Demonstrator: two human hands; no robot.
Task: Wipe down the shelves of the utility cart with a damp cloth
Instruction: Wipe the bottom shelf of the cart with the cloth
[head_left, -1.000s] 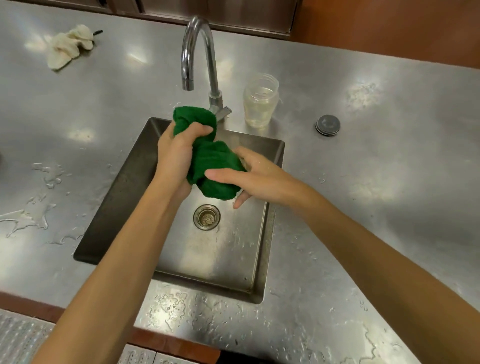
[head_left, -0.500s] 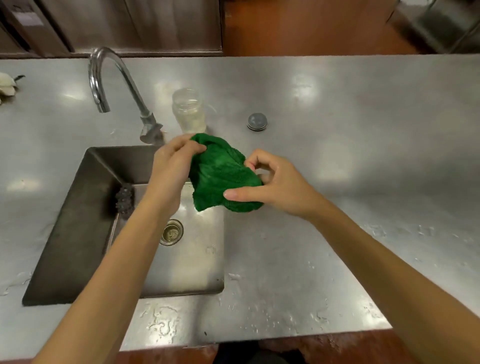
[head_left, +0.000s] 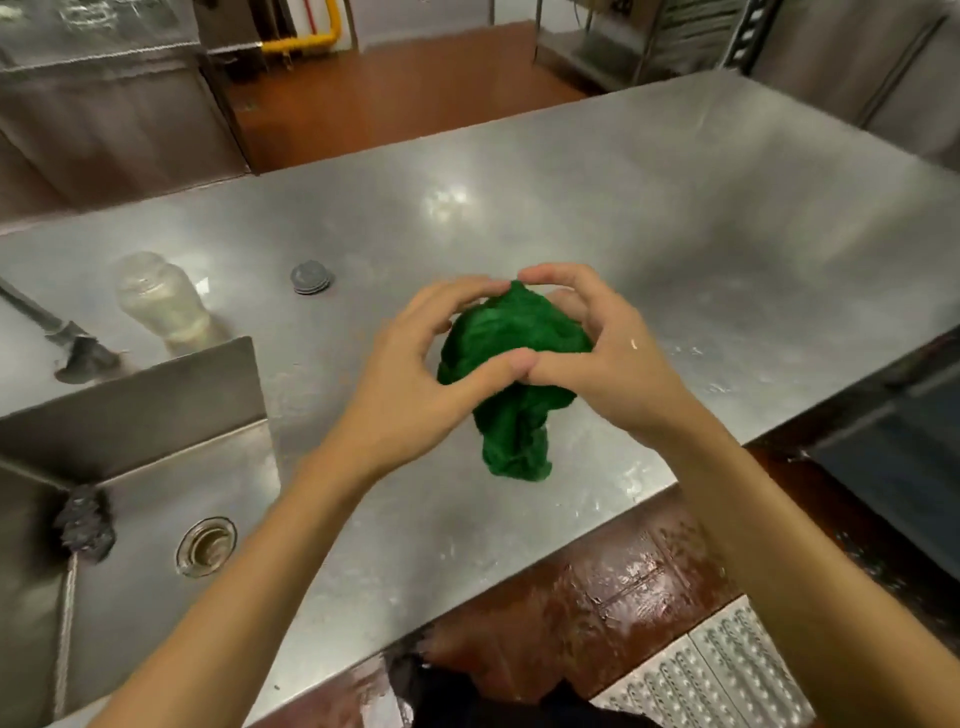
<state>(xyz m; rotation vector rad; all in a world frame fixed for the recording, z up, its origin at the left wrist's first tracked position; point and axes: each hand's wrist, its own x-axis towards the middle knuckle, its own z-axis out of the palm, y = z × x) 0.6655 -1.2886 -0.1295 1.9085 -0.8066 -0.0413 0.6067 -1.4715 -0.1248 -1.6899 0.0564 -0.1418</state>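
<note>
a brushed stainless steel counter (head_left: 649, 208) filled most of the view, its near edge speckled with water drops. a square sink (head_left: 156, 400) was sunk into it at eight o'clock from the centre, with one round drain (head_left: 206, 545) in its floor and one dark, blurred clump (head_left: 83, 522) against its left wall. beyond the counter, at twelve o'clock, ran a red-brown floor (head_left: 395, 88), wet and shiny where it showed again at five o'clock. steel cabinets (head_left: 104, 119) stood at ten o'clock, a yellow pipe (head_left: 306, 41) at eleven, a wire rack (head_left: 675, 36) at one. two perforated metal floor plates (head_left: 717, 675) lay at five o'clock.

on the counter stood one clear jar (head_left: 161, 306) at nine o'clock from the cloth, just behind the sink's far corner, and one grey lid (head_left: 310, 277) at ten o'clock, apart from the jar. one faucet base (head_left: 78, 348) showed at the left edge.

there was one green cloth (head_left: 511, 364), bunched, held above the counter near its front edge, right of the sink. the left hand (head_left: 410, 384) and the right hand (head_left: 618, 364) both curled round its upper part, fingertips meeting on top and thumbs touching in front. its lower end hung toward the steel; whether it touched could not be told.
</note>
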